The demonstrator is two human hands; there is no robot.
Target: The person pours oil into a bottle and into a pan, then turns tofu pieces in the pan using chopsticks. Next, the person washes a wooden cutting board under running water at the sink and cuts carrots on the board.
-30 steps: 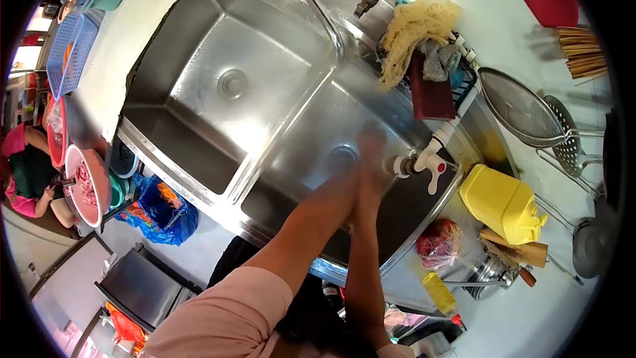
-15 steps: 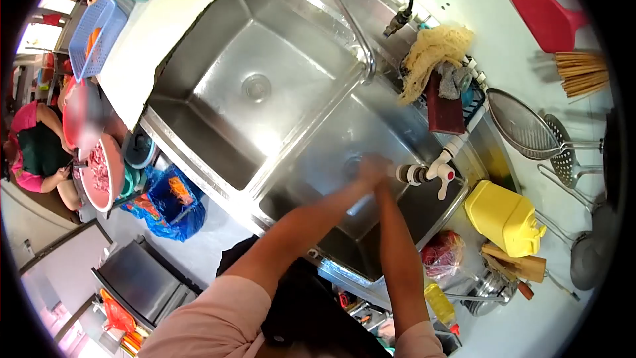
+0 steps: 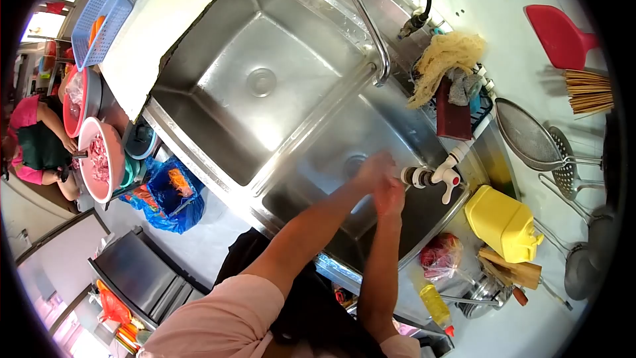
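Observation:
My left hand and my right hand touch each other over the nearer basin of the steel sink. They are just beside the mouth of the white tap. Blur covers the fingers, and no object shows in either hand. Below the left hand, the round drain is partly hidden. Whether water is running I cannot make out.
A curved metal spout rises over the sink divider. A caddy with a yellow mesh cloth, a strainer and a yellow jug line the right side. Far left, another person works by a pink basin of meat.
My hands stay together by the tap, with the right hand now showing more clearly below the left. The view has shifted slightly, and the other person's hands have moved a little.

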